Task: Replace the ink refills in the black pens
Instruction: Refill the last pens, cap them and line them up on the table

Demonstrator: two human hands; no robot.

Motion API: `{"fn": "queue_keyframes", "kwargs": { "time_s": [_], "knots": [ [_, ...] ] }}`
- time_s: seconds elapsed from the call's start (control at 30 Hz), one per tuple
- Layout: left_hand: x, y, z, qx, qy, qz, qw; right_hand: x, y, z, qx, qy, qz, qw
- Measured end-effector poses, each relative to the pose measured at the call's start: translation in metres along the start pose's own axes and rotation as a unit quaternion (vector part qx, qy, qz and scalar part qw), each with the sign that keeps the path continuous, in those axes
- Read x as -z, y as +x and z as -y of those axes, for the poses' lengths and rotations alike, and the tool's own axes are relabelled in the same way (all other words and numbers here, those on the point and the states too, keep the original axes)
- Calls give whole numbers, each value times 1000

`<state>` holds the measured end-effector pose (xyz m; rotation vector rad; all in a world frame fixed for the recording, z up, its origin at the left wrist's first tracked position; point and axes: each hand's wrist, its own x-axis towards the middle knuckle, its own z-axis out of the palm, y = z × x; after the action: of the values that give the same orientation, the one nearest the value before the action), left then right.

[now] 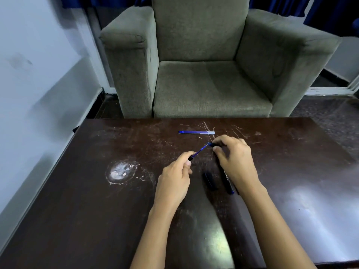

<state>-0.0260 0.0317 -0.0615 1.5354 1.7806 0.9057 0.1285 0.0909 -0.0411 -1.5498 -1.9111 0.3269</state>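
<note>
Head view: left hand [172, 179] pinches the blue refill [200, 150], right hand [232, 158] holds the pen barrel [213, 145]; next, pull them apart.

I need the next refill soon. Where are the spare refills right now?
In the head view, the spare refills lie together on the table near its far edge, just beyond the right hand.
</note>
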Motion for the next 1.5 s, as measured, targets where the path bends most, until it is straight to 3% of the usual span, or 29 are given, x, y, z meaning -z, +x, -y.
{"fn": "queue_keyframes", "kwargs": {
  "time_s": [0.53, 0.73, 0.9, 1.23, 1.37, 1.5],
  "knots": [
    [2, 0, -2, -1, 37, -3, 999, 9, 5, 3, 84, 3, -32, 996],
    [2, 1, 0, -7, 57, 0, 998, 10, 5, 4, 112, 10, 5, 994],
    [-1, -2, -3, -23, 59, 7, 998, 9, 4, 8, 188, 7, 64, 980],
    [-4, 1, 1, -56, 115, -15, 992, 11, 0, 6, 69, 98, 200, 972],
    [-5, 2, 0, -62, 115, -16, 991, 18, -1, 2, 108, 105, 200, 968],
    [-6, 1, -1, -75, 128, -6, 989, 19, 1, -1, 79, 84, 203, 972]
  ]
}}
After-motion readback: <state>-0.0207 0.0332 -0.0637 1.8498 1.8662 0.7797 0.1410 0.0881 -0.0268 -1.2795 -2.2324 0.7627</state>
